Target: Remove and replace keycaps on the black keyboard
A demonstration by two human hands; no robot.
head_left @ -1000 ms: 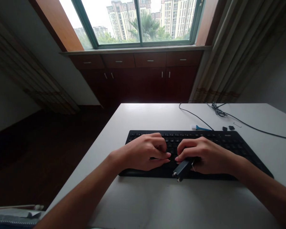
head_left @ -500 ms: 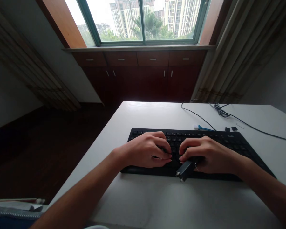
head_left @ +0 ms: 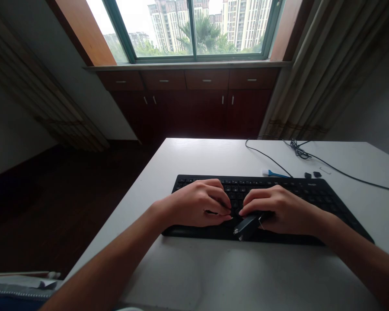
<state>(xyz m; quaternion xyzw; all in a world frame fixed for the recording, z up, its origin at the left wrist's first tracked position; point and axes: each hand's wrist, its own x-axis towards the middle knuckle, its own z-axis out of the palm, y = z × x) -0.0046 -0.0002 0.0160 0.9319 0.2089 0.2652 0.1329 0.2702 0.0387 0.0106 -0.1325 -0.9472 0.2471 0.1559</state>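
Observation:
A black keyboard (head_left: 314,192) lies across the white table (head_left: 233,276). My left hand (head_left: 197,205) rests on its left-middle keys, fingers curled and pinched down onto a key. My right hand (head_left: 280,209) sits just to the right on the keys. It grips a small dark tool (head_left: 246,225) whose end sticks out toward me over the keyboard's front edge. The fingertips of both hands nearly meet above the same keys.
A black cable (head_left: 278,155) runs over the table's far right. A small blue tool (head_left: 274,174) and two loose black keycaps (head_left: 313,175) lie behind the keyboard. Dark wooden cabinets (head_left: 194,103) stand under the window. The table's left edge drops to dark floor.
Both hands have stayed on the same keys with small finger movements. The dark tool in my right hand has shifted slightly left. The view has moved a little.

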